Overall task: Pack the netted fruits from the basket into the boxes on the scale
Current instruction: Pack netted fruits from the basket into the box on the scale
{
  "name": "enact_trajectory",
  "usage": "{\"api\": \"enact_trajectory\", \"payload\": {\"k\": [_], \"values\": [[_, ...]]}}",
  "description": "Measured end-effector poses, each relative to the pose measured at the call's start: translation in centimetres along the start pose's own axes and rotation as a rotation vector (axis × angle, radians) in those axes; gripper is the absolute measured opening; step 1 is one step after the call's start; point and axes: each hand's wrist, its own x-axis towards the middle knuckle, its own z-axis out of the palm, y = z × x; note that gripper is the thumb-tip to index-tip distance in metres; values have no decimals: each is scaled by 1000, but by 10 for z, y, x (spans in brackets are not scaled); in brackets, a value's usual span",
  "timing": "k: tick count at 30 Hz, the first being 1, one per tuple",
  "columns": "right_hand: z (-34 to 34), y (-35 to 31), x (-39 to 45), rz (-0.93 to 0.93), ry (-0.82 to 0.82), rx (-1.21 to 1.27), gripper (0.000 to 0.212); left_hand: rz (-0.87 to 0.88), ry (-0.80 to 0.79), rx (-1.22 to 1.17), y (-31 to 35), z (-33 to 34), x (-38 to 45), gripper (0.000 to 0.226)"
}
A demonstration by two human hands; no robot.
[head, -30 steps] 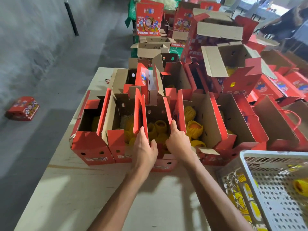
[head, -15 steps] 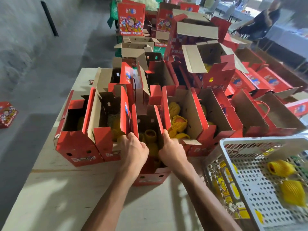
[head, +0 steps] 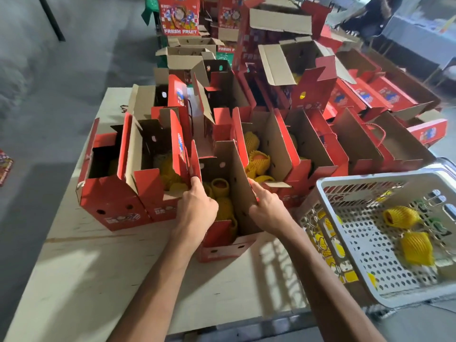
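while i am standing at the table (head: 93,262), my left hand (head: 197,208) is gripping the left flap of a red box (head: 227,245) and my right hand (head: 267,208) is gripping its right flap. netted fruits (head: 417,248) are lying in the white basket (head: 328,191) just beside it.

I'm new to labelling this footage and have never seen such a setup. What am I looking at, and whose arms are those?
No machine here: a person wears a camera on the head, looking down at their own bare arms. The left hand and right hand each grip a side flap of an open red box on a pale table. Inside it lie fruits in yellow foam netting. More red boxes stand behind, some also filled. To the right is a white basket with two netted fruits left. No scale is visible.
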Motion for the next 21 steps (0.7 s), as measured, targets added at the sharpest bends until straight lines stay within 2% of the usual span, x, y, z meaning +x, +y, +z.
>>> {"api": "enact_trajectory", "payload": {"k": [3,5,10,13,17,21], "values": [[-9,13,-21,-42,9,54,74,12,21,-6,3,-3,-25,43],[-17,20,-40,-51,9,174,60,6,51,-4,7,-8,-47,43],[-46,37,-101,-128,17,419,46,48,147,22,31,-24,-118,41],[-62,55,-141,-188,55,530,49,68,228,-5,50,-36,-166,41],[-83,77,-193,-226,95,719,59,96,316,-32,69,-52,-221,28],[-106,106,-238,-210,154,876,49,176,359,-62,94,-54,-266,22]]}}
